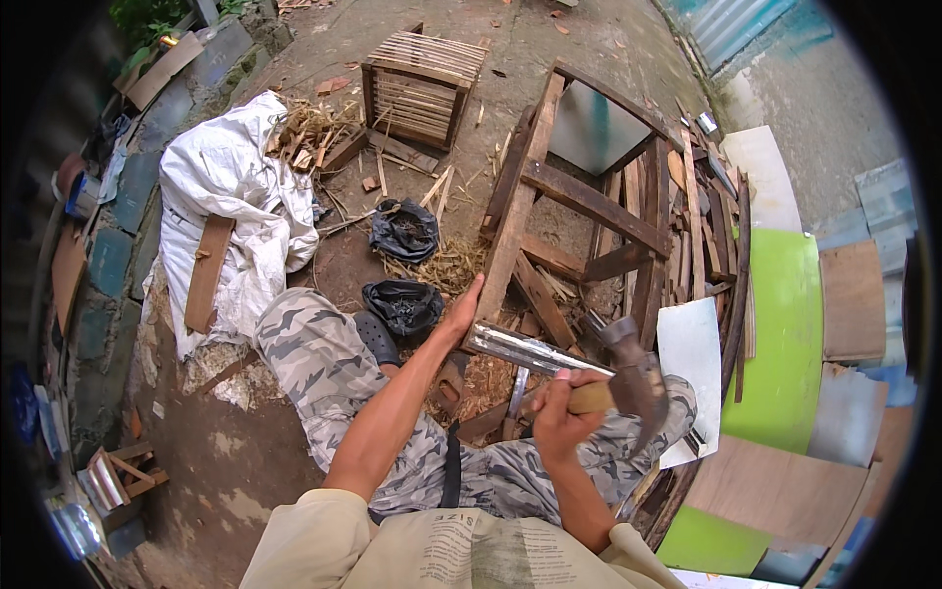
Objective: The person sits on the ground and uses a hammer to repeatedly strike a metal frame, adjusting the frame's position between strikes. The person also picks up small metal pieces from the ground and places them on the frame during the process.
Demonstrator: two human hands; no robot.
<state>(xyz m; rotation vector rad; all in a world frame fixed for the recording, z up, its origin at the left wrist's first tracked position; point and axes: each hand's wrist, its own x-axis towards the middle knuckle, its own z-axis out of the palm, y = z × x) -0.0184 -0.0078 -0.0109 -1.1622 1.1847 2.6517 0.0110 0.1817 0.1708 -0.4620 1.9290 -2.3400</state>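
hammer raised over a wooden frame

the right hand (pixel 557 404) is clenched around the wooden handle of a claw hammer (pixel 628 378), its metal head held just above the person's knee. the left hand (pixel 464 312) rests with fingers (pixel 475 291) stretched flat against a leg of the dark wooden frame (pixel 579 201), beside a shiny metal strip (pixel 525 350) on its near rail. the frame lies tilted on the dirt ground (pixel 245 471). a white sack (pixel 231 196) and a slatted crate (pixel 417 86) lie further off.
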